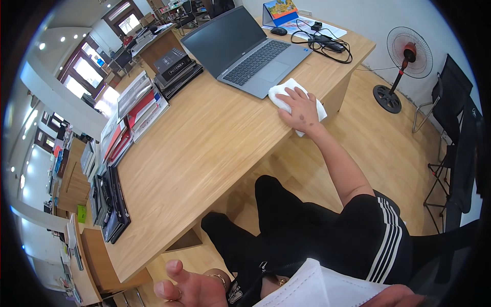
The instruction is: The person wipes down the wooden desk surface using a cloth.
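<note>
A folded white cloth (279,92) lies at the front edge of the light wooden desk (194,148), partly hanging over it. My right hand (300,111) rests on top of the cloth and holds it, fingers spread across it. Just beyond stands an open grey laptop (263,69) with a dark screen; its near corner is close to the cloth. Low in the picture, off the desk, my left hand (193,287) is held up with its fingers apart and nothing in it.
Stacked books and folders (130,120), dark boxes (176,69) and black folders (113,204) line the desk's far left side. Behind the laptop are a mouse (279,31), tangled black cables (330,46) and a desk calendar (280,12). A fan (404,61) and black chairs (442,97) stand right.
</note>
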### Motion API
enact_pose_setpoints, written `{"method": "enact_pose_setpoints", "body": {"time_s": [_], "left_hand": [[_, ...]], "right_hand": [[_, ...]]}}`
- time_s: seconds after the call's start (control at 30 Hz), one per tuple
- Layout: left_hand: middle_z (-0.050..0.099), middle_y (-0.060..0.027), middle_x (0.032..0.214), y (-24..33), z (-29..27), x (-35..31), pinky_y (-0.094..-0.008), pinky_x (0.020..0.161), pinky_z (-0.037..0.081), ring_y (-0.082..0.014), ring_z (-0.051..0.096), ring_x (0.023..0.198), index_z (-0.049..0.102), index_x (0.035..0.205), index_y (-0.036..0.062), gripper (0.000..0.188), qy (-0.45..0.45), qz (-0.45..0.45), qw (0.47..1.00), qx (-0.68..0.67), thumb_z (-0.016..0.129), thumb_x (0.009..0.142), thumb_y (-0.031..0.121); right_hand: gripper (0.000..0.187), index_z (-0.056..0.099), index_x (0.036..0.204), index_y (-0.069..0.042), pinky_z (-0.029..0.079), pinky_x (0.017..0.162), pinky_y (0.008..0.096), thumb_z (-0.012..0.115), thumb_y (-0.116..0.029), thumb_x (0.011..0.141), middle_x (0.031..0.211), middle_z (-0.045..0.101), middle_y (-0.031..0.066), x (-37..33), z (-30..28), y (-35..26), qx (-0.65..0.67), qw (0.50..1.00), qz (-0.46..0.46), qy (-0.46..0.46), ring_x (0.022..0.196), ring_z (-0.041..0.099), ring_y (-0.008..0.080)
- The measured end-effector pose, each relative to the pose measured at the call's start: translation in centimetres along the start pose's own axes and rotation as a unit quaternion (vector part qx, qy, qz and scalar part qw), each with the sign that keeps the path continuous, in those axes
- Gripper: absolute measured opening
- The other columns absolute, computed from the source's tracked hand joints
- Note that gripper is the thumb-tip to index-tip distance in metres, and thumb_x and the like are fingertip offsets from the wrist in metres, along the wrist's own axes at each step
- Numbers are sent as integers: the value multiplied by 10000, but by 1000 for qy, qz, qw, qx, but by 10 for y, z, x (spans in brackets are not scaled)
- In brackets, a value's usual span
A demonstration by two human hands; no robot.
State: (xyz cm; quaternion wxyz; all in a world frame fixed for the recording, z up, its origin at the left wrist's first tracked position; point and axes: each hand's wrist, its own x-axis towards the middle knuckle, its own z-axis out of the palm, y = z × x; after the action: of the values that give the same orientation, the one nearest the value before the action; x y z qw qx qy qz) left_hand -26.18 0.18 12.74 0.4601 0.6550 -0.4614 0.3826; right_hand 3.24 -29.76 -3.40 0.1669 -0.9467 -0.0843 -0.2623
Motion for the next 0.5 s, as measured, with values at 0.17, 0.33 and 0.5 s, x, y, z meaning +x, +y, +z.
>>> {"method": "enact_pose_setpoints", "body": {"time_s": [0.17,0.33,0.5], "left_hand": [[260,-50,1585,-1,64,26,-657,1174,156,-369,137,1478,325,1491,40,527,584,31,811,-20,407,1029,280],[298,-63,1569,33,14,-16,-648,1166,142,-362,126,1484,407,1454,118,547,108,-71,989,-67,480,979,378],[355,-98,1541,24,17,-11,-614,1158,137,-352,137,1487,555,1355,221,491,145,-103,982,-69,613,912,424]], "right_hand": [[468,620,1282,-250,274,1065,517,610,-375,831,1398,540,84,0,1,-2,-1,1000,-3,1,1317,448,343],[471,620,1284,-253,276,1067,506,613,-379,831,1395,541,83,0,2,1,-6,1000,-2,5,1315,450,342],[473,620,1286,-256,276,1067,501,613,-380,830,1395,540,82,-1,0,0,-4,1000,-1,5,1316,448,339]]}}
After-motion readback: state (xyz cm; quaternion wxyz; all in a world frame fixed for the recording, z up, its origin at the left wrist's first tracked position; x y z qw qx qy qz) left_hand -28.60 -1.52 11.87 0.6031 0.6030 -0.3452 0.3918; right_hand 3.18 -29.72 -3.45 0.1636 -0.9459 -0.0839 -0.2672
